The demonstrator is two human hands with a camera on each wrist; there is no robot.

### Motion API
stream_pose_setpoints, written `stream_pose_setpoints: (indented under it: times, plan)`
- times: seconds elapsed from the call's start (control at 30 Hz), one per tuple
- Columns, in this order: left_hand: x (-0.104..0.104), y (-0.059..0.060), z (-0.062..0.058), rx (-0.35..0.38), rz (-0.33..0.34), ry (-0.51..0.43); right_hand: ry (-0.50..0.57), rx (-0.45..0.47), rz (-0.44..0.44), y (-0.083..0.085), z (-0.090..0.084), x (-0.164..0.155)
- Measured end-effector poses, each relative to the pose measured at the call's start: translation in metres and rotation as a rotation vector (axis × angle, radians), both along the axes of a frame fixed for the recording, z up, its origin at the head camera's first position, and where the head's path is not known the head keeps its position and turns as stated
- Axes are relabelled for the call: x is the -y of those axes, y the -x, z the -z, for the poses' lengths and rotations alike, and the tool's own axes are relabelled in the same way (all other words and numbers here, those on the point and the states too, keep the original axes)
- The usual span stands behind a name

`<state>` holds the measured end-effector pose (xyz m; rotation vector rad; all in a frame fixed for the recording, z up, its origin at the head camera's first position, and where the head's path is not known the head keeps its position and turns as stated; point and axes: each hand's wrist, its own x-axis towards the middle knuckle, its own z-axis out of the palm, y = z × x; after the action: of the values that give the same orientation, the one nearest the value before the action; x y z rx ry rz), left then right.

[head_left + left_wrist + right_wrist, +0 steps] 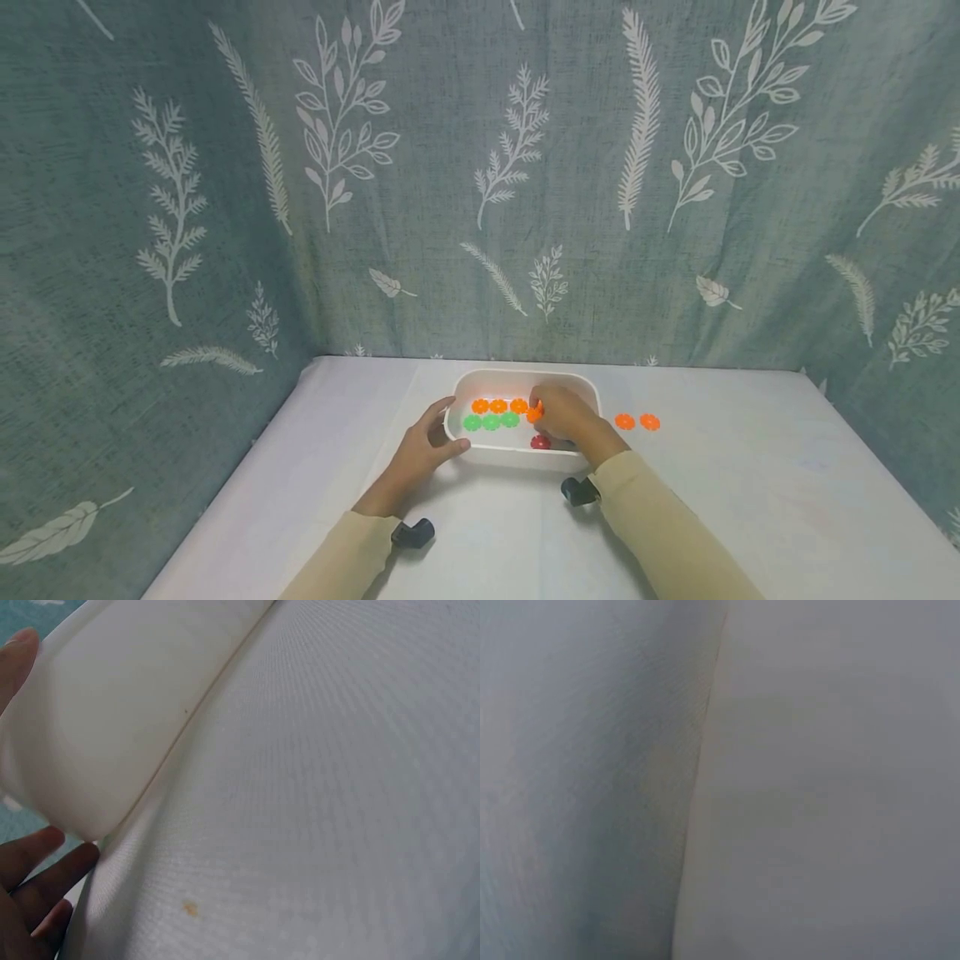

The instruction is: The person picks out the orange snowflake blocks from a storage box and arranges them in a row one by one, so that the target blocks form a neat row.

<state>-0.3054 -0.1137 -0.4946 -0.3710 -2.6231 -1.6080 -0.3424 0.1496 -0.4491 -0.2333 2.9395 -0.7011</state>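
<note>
Orange piece: a flower-shaped orange plastic disc (pixel 533 413) inside the white plastic tub (pixel 525 380), pinched by right hand (pixel 562 414) fingertips.
Left hand (pixel 422 447): fingers curled round the tub's left end.
Tub contents: orange row, green row (pixel 491 422), red disc (pixel 540 442).
Tabletop: two orange discs (pixel 637 422) lying right of the tub.

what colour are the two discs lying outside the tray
Orange discs, right of the white tray; head view.

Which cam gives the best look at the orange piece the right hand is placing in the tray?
Head view. It alone shows the orange piece at the right hand, ending the orange row inside the white tray. Left wrist view shows only the tray's outer wall and table; right wrist view shows blurred pale surfaces, no piece.
</note>
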Motion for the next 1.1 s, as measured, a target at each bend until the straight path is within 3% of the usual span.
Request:
stream_pose_setpoints:
  times: [0.17,0.37,0.77,1.1]
  plan:
    - [-0.001,-0.001,0.001,-0.009,0.001,0.011,0.024,-0.019,-0.043,0.0,0.002,-0.005]
    - [-0.002,-0.001,0.001,-0.018,-0.001,0.015,0.165,-0.039,-0.078,0.0,-0.003,-0.01]
    - [0.0,0.0,0.0,0.001,-0.015,0.015,0.288,-0.064,-0.042,-0.003,-0.019,-0.024]
    - [0.002,0.0,0.0,-0.008,-0.004,0.008,0.387,-0.077,0.031,-0.017,-0.031,-0.048]
